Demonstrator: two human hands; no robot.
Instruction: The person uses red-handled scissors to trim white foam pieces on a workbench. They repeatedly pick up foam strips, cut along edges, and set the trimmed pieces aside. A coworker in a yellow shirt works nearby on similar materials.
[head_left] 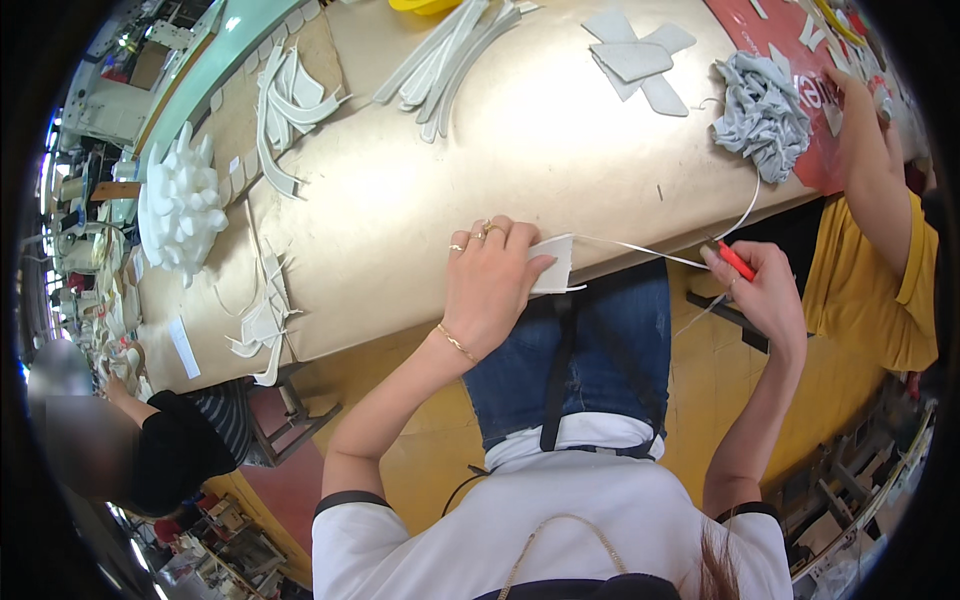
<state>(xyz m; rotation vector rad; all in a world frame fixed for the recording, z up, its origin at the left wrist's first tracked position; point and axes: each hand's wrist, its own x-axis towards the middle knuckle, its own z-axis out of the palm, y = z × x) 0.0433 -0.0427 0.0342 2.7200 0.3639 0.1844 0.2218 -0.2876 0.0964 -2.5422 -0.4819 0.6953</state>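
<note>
Left hand: the left hand lies flat at the near edge of the table, fingers stretched out and close together, pressing on a small white piece. It does not grip the piece; the thumb rests on top of it.
White piece: it sits at the table edge, partly under the fingers, partly sticking out over the person's lap.
Right hand: the right hand is off the table, above the lap, well apart from the left one. Its fingers are curled shut around a small red tool.
Strip: a thin white strip runs from the white piece to the red tool, and further up toward a grey fabric bundle.
Table top: white strips, flat grey pieces and a pile of white foam shapes.
Other people: a person in a yellow shirt works on the right, a person in black on the lower left.
</note>
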